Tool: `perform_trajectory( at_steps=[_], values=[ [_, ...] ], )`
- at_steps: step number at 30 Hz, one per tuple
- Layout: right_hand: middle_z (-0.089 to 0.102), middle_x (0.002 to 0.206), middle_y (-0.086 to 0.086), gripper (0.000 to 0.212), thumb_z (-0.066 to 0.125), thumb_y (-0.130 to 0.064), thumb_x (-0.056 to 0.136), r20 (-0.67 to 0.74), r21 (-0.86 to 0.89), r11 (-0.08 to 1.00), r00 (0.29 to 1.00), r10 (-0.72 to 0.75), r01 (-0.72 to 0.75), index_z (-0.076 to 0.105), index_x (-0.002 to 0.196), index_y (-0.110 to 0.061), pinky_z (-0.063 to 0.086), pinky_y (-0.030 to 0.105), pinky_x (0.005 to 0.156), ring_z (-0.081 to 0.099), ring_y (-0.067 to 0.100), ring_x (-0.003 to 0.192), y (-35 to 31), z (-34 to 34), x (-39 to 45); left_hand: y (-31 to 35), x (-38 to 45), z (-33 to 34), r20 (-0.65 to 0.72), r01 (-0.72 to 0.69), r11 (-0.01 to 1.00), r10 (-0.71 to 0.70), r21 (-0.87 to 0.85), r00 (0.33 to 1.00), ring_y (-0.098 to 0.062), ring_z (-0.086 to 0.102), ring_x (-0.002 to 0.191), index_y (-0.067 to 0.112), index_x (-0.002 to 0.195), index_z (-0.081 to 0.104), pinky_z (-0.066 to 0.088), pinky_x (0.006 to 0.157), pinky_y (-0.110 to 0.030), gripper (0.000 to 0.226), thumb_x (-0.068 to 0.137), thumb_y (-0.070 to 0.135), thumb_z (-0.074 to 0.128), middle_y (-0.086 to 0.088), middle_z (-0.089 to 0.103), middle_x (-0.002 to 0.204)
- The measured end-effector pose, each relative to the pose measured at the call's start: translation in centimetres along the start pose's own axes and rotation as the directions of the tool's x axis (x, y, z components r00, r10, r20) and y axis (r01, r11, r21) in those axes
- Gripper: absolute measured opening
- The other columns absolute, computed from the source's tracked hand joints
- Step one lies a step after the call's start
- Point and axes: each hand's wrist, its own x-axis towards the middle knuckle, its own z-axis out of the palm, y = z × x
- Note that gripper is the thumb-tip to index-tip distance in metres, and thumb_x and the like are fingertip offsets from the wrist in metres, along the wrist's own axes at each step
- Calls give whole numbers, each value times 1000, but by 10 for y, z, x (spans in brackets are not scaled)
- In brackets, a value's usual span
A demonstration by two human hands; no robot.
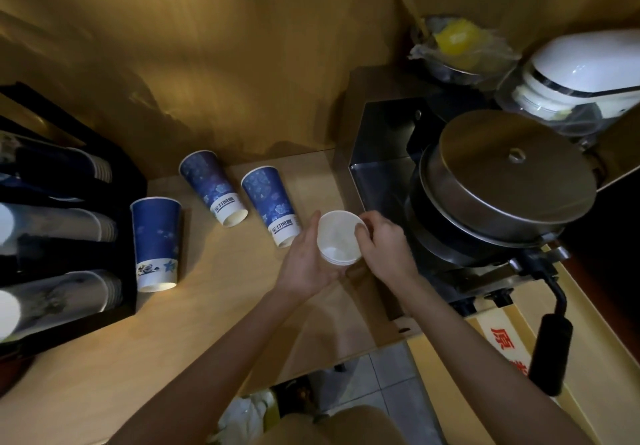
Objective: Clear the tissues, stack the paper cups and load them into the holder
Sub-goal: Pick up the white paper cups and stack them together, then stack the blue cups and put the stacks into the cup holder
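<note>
I hold a stack of white-lined paper cups point(337, 237) over the wooden counter, mouths facing up at me. My left hand point(304, 264) wraps the stack's left side and underside. My right hand point(384, 244) pinches the top rim on the right. Three blue paper cups stand upside down on the counter: one point(156, 240) near the holder, one point(213, 186) further back, one point(270, 209) just left of my hands. The black cup holder point(130, 237) at the left edge carries rows of stacked cups lying sideways. White tissues point(242, 417) lie below the counter's front edge.
A metal waffle-iron machine point(498, 195) with a black handle point(550, 351) fills the right side, close to my right hand. Behind it sit a bowl with a yellow thing under plastic point(453, 46) and a white appliance point(585, 70). A wooden wall stands behind the counter point(173, 340).
</note>
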Motion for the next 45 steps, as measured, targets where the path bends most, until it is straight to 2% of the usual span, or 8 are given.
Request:
perform_trajectory(
  at_steps=[6, 11, 18, 24, 27, 29, 32, 45],
  values=[
    [68, 85, 15, 28, 42, -27, 91, -48, -358, 919, 980, -194, 164, 59, 92, -6, 52, 40, 69, 64, 30, 77, -25, -8, 21, -9, -3, -33, 87, -96, 970, 78, 225, 993, -25, 43, 125, 17, 136, 30, 37, 100, -33, 83, 67, 24, 75, -10, 49, 136],
    [66, 84, 13, 24, 44, -27, 91, -3, -326, 913, 965, -262, 247, 59, 89, -8, 51, 40, 72, 63, 28, 78, -58, -3, 48, -27, 3, -78, -30, -60, 926, 77, 372, 997, -27, 46, 120, 13, 127, 43, 38, 98, -37, 48, 84, 28, 57, -12, 54, 128],
    [62, 106, 18, 27, 44, -27, 90, 114, -292, 882, 929, -352, 370, 55, 102, -5, 42, 43, 85, 53, 33, 103, -112, 38, 84, -69, 10, -131, -278, 171, 858, -34, 485, 960, -29, 46, 117, 13, 125, 45, 38, 93, -39, 39, 89, 30, 47, -11, 52, 128],
    [55, 115, 17, 32, 50, -27, 87, 186, -219, 865, 890, -416, 450, 50, 110, -5, 38, 42, 90, 47, 33, 110, -149, 99, 105, -110, 12, -154, -382, 312, 738, -80, 598, 921, -36, 60, 103, 5, 110, 54, 51, 80, -43, 47, 69, 23, 69, -19, 63, 113],
    [50, 125, 13, 47, 54, -31, 86, 258, -170, 866, 869, -422, 471, 41, 125, -8, 39, 41, 96, 43, 30, 116, -159, 130, 110, -135, 14, -155, -421, 436, 697, -209, 569, 883, -34, 56, 115, 6, 120, 50, 48, 90, -47, 63, 67, 32, 73, -19, 59, 124],
    [47, 129, 12, 54, 56, -34, 86, 297, -138, 882, 868, -398, 452, 36, 129, -9, 39, 39, 98, 43, 28, 119, -163, 150, 113, -154, 16, -152, -407, 491, 691, -301, 530, 863, -29, 33, 136, 7, 137, 30, 30, 109, -47, 70, 81, 39, 58, -17, 38, 145],
    [47, 128, 13, 60, 57, -38, 85, 331, -134, 912, 885, -327, 387, 32, 131, -10, 39, 38, 96, 44, 27, 117, -165, 173, 112, -168, 16, -147, -370, 551, 710, -416, 439, 831, -26, 6, 144, 8, 143, 3, 11, 116, -43, 74, 90, 41, 41, -13, 8, 156],
    [49, 128, 21, 79, 63, -39, 81, 371, -56, 998, 929, -11, 34, 16, 136, -8, 49, 45, 89, 56, 36, 110, -165, 200, 110, -178, 20, -134, -444, 654, 755, -601, -43, 665, -37, 22, 134, 7, 142, 6, 27, 108, -50, 91, 77, 26, 67, -20, 22, 149]
  ],
)
